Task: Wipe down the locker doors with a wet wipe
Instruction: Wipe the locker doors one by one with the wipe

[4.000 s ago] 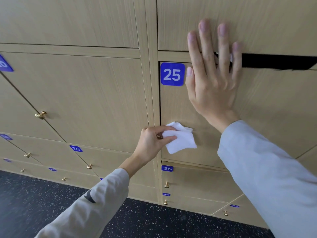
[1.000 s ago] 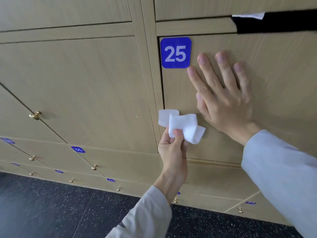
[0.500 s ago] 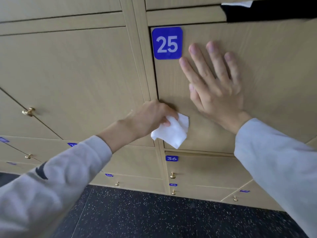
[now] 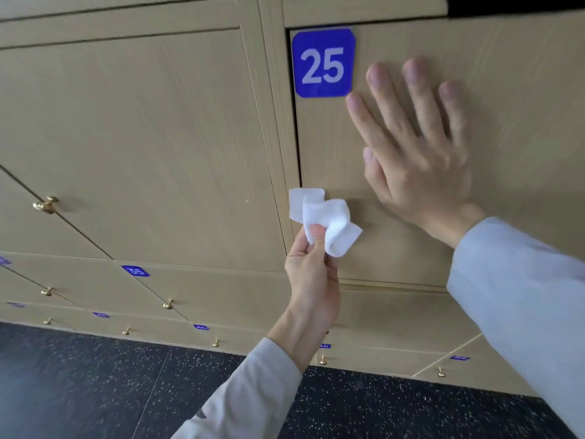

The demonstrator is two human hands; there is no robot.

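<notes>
White wet wipe (image 4: pixel 323 221) | pinched above left hand (image 4: pixel 311 274) fingers (image 4: pixel 316 237)

A wall of tan wood-grain lockers (image 4: pixel 142 137) stands on a dark speckled floor (image 4: pixel 95 384). Their doors bear blue number plates, one reading 25 (image 4: pixel 323 63), and small brass knobs (image 4: pixel 46 205).

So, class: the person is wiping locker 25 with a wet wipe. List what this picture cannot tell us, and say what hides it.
- Small blue number plates low in the head view: too small and blurred to read.
- Locker 25 door: its handle is not seen; the right hand and sleeve cover part of it.
- Dark gap: cut by the top edge.
- Wet wipe in the left hand: contact with the door unclear.
</notes>
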